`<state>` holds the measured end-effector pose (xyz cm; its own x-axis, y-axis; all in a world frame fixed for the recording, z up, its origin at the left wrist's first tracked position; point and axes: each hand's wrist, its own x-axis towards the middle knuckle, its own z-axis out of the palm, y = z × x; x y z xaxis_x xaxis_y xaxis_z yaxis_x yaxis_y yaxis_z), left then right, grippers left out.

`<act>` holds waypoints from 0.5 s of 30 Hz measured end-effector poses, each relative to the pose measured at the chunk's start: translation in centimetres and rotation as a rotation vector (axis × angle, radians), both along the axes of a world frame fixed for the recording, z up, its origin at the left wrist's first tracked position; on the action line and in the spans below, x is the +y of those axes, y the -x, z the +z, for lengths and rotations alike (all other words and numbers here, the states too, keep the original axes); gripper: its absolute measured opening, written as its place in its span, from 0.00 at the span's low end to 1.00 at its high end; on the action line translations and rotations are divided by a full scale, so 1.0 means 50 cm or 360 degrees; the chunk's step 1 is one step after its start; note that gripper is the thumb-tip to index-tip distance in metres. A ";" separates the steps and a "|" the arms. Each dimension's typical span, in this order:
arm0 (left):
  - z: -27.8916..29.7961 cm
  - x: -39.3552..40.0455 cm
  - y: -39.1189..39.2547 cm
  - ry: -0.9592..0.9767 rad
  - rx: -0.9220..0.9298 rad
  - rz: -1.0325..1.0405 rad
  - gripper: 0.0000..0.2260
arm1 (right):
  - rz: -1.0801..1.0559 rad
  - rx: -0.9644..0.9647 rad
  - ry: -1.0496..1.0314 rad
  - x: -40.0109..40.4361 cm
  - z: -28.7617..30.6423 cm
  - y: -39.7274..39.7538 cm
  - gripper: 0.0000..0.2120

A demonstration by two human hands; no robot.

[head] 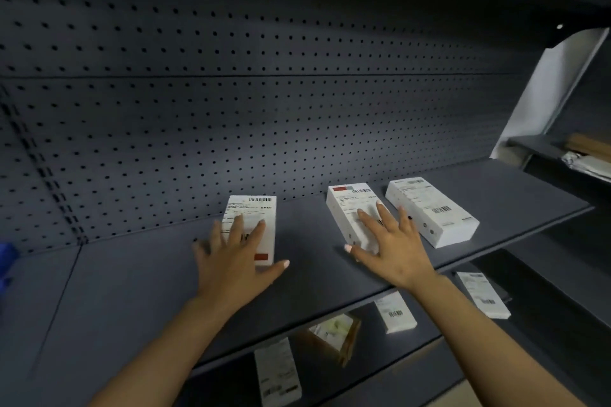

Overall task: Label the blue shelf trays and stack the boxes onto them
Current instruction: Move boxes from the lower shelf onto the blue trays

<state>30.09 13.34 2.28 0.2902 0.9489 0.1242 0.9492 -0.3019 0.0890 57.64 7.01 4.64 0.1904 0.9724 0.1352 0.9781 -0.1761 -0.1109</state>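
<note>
Three white boxes are lying flat on the dark shelf tray (148, 291), labels up. Taking the middle box (347, 211) as landmark: the left box (256, 225) is lying well apart to its left, and the right box (429, 208) is lying just beside it on the right, a narrow gap between, both angled.

The left hand (231, 258) is lying spread and flat over the near half of the left box, fingers open, not gripping. The right hand (393, 248) is also spread open, palm down, covering the near right part of the middle box, little finger reaching toward the right box; no real grasp on anything.

Risks, as I am judging: w/ flat palms only, the boxes are likely sliding, not lifting, so the middle box could be bumping the right box and pushing it twd the front edge. Below the middle box, more boxes (395, 312) are lying on a lower shelf (439, 357); a fallen box would be landing there. I am seeing no tray labels, so stacking now could be hiding unlabelled spots.
</note>
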 end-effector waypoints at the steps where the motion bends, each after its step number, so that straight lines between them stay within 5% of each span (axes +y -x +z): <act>1: -0.001 -0.002 -0.004 0.0040 0.0038 0.0060 0.42 | -0.0002 -0.0012 0.0056 0.015 -0.002 -0.010 0.43; 15: -0.001 -0.064 -0.028 -0.0104 -0.0056 0.0371 0.44 | 0.0196 -0.0146 0.0027 0.052 -0.052 -0.056 0.38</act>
<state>31.47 10.14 2.22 0.0589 0.9793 0.1938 0.9905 -0.0815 0.1109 60.44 9.64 2.04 0.0568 0.9899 0.1297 0.9983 -0.0549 -0.0182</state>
